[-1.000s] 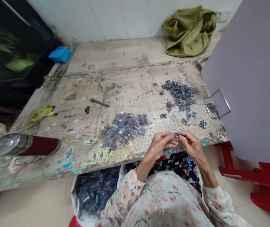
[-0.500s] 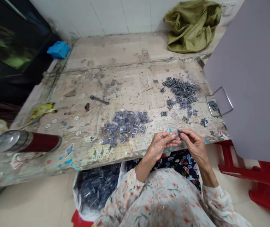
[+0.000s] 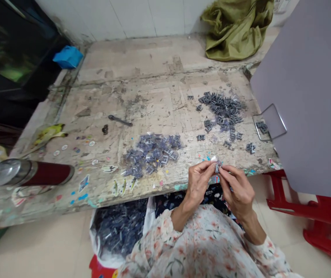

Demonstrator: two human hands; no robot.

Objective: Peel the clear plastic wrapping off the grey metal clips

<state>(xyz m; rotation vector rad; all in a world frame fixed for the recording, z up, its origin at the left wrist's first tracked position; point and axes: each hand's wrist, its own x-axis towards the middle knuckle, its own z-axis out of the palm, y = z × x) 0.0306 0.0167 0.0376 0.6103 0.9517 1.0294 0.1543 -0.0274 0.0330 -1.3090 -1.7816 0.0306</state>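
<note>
My left hand [image 3: 198, 181] and my right hand [image 3: 236, 189] meet at the near edge of the worn table [image 3: 154, 96], fingertips pinched together on one small grey metal part [image 3: 217, 167] with a bit of clear wrapping on it. Just left of my hands lies a heap of parts in clear plastic wrappers [image 3: 150, 152]. A heap of bare grey metal parts [image 3: 222, 112] sits farther back on the right. Below the table edge, by my lap, an open bag of dark parts [image 3: 119, 227] stands on the floor.
A red and steel flask [image 3: 29, 173] lies at the table's left end. A small wrench [image 3: 120, 121] and a banana peel [image 3: 49, 133] lie left of centre. An olive sack [image 3: 235, 27], a blue box [image 3: 68, 56], a grey panel [image 3: 307, 96] and a red stool [image 3: 325, 224] surround the table.
My hands have drawn a little nearer to me and over the table edge, still pinching the small part. The part now stands more upright between my fingertips.
</note>
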